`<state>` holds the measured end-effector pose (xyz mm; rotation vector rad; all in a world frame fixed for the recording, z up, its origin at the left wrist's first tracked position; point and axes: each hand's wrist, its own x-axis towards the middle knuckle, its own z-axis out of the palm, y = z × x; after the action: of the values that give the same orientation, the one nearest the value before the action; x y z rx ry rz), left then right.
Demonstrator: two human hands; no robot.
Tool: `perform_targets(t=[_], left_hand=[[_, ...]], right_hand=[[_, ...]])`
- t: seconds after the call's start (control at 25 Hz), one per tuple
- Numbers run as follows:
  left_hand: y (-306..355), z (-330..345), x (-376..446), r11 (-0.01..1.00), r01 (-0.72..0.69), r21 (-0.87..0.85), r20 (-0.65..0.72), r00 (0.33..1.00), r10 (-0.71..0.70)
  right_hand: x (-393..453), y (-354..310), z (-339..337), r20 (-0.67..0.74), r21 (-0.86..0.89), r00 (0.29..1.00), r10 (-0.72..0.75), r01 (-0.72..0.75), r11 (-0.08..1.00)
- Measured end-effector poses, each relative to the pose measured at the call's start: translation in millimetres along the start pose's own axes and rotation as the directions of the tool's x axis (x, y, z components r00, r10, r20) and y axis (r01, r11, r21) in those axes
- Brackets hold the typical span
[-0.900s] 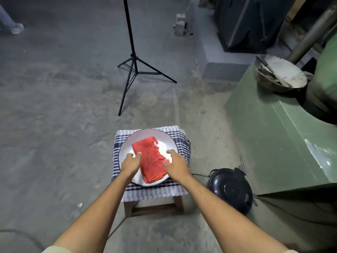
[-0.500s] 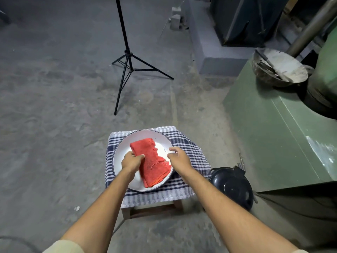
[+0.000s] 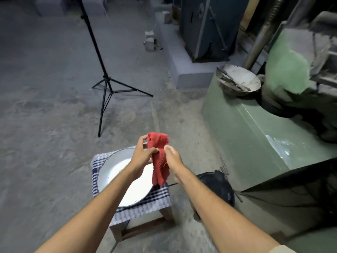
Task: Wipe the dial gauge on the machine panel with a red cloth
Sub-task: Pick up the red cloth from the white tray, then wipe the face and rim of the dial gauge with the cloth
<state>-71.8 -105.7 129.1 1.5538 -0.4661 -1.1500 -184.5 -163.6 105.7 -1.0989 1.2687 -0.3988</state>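
Pinched between thumb and fingers of the left hand [image 3: 141,155], the red cloth [image 3: 159,159] was held up above the white plate [image 3: 116,172], its lower end hanging free past the plate's right rim. Its right edge was gripped by the closed fingers of the right hand [image 3: 173,158]. Under the plate, a checked towel [image 3: 158,198] was spread over a small wooden stool [image 3: 145,227]. Right of the plate, a black pan [image 3: 217,187] lay on the floor beside a green machine [image 3: 255,128]. Behind the plate, a black tripod [image 3: 106,84] was set.
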Motion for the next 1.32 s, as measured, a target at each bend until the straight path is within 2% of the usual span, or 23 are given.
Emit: perform_targets(t=[0.08,0.2,0.28,0.36,0.52,0.68,0.8,0.96,1.04,1.2,1.32], left_hand=[[33.7,32.0,-12.6,1.000,0.007,0.000,0.136,0.991,-0.007],[78.0,85.9,-35.5,0.996,0.059,0.061,0.350,0.933,-0.076],[103.8,122.1,-50.0,0.993,0.015,0.119,0.422,0.904,-0.065],[131.6,169.6,-71.8,0.987,-0.077,0.143,0.454,0.891,0.004],[168.6,269.2,-124.1,0.920,-0.330,0.211,0.480,0.855,0.197],[185.1,416.8,-219.9,0.794,-0.564,0.226,0.634,0.704,0.320],[186.2,528.5,-320.5,0.689,-0.709,0.150,0.750,0.536,0.388],[168.8,658.0,-465.8,0.646,-0.764,-0.006,0.863,0.322,0.389],[158.6,705.0,-522.6,0.591,-0.806,-0.043,0.890,0.239,0.390],[136.8,783.7,-615.4,0.474,-0.879,-0.053,0.910,0.153,0.385],[125.2,823.4,-656.8,0.381,-0.921,-0.079,0.909,0.091,0.408]], right_hand=[[-16.0,-24.5,-31.7,0.007,0.229,0.999,0.053,-0.053,0.972],[-46.8,-53.9,-92.1,0.077,0.603,0.991,0.108,-0.132,0.787],[-72.4,-65.9,-134.3,0.076,0.763,0.995,0.064,-0.099,0.639],[-110.5,-75.6,-188.6,0.014,0.837,1.000,0.000,-0.012,0.547],[-201.6,-83.2,-299.4,-0.103,0.858,0.987,-0.125,0.152,0.491],[-315.0,-65.8,-441.1,-0.312,0.824,0.936,-0.165,0.353,0.443],[-414.7,-42.8,-537.2,-0.503,0.760,0.848,-0.165,0.525,0.383],[-553.7,-5.4,-645.4,-0.674,0.660,0.722,-0.158,0.684,0.311],[-610.9,10.8,-686.0,-0.728,0.617,0.672,-0.138,0.729,0.295],[-707.6,46.2,-761.8,-0.801,0.536,0.585,-0.125,0.795,0.285],[-757.2,63.6,-803.2,-0.816,0.517,0.563,-0.131,0.812,0.273]])
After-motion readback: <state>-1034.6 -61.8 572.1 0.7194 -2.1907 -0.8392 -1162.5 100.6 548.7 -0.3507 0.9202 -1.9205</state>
